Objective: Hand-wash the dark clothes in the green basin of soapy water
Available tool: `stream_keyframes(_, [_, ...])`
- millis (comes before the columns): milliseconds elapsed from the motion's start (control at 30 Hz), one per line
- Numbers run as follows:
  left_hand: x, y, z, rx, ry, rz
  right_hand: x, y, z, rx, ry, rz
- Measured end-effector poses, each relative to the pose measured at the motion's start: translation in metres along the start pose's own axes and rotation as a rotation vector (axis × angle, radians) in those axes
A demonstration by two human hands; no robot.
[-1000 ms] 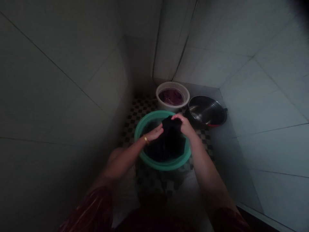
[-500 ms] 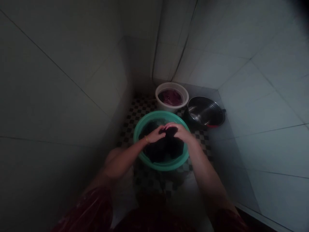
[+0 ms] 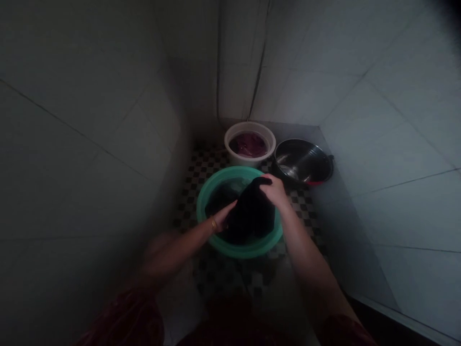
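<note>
A green basin [image 3: 239, 252] on the floor holds water and a dark garment [image 3: 250, 211], whose kind I cannot make out in the dim light. My right hand [image 3: 275, 191] grips the garment's upper edge at the basin's right side, and the cloth hangs down from it into the basin. Lower and to the left, my left hand [image 3: 224, 217] lies against the garment's side, its fingers partly hidden behind the cloth. A gold bracelet [image 3: 214, 224] circles my left wrist.
Behind the basin stands a white tub [image 3: 268, 153] with purplish cloth in it. To its right a dark metal pot [image 3: 304, 161] leans close to the wall. Checkered tiles [image 3: 194, 180] cover the floor, and tiled walls close in on both sides.
My right hand has moved slightly right and up, raising part of the garment. My left hand has slid left and down along the cloth. The hands are farther apart.
</note>
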State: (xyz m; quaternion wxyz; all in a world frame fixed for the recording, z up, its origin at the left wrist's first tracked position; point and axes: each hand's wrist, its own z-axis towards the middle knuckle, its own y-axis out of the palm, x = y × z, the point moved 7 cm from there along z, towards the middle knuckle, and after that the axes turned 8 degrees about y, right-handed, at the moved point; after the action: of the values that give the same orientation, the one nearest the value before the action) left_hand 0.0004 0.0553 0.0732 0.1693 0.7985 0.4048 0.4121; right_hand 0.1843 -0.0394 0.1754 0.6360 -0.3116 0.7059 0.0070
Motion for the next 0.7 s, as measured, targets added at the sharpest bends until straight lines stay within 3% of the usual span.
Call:
stream_keyframes(100, [-0.010, 0.001, 0.017, 0.041, -0.136, -0.128, -0.009, -0.013, -0.002, 0.150, 0.011, 0.058])
stream_keyframes(167, [-0.005, 0.001, 0.022, 0.019, -0.167, -0.213, -0.022, -0.017, -0.008, 0.213, -0.046, 0.072])
stream_keyframes(333, [0.040, -0.005, 0.033, 0.029, 0.029, -0.306, -0.056, -0.021, -0.028, 0.319, -0.302, 0.033])
stream_keyframes(433, [0.045, -0.004, 0.044, 0.053, 0.087, -0.282, -0.065, -0.020, -0.034, 0.353, -0.378, 0.027])
stream_keyframes(500, [0.025, -0.006, 0.051, 0.138, 0.063, -0.251, -0.069, -0.013, -0.037, 0.328, -0.410, 0.024])
stream_keyframes(600, [-0.031, -0.005, 0.055, 0.242, 0.012, -0.312, -0.071, 0.006, -0.046, 0.257, -0.466, -0.008])
stream_keyframes(633, [-0.051, 0.001, 0.055, 0.195, 0.001, -0.356, -0.072, 0.015, -0.052, 0.227, -0.489, -0.024])
stream_keyframes(700, [-0.086, 0.023, 0.051, -0.053, 0.007, -0.398, -0.072, 0.032, -0.064, 0.161, -0.533, -0.043])
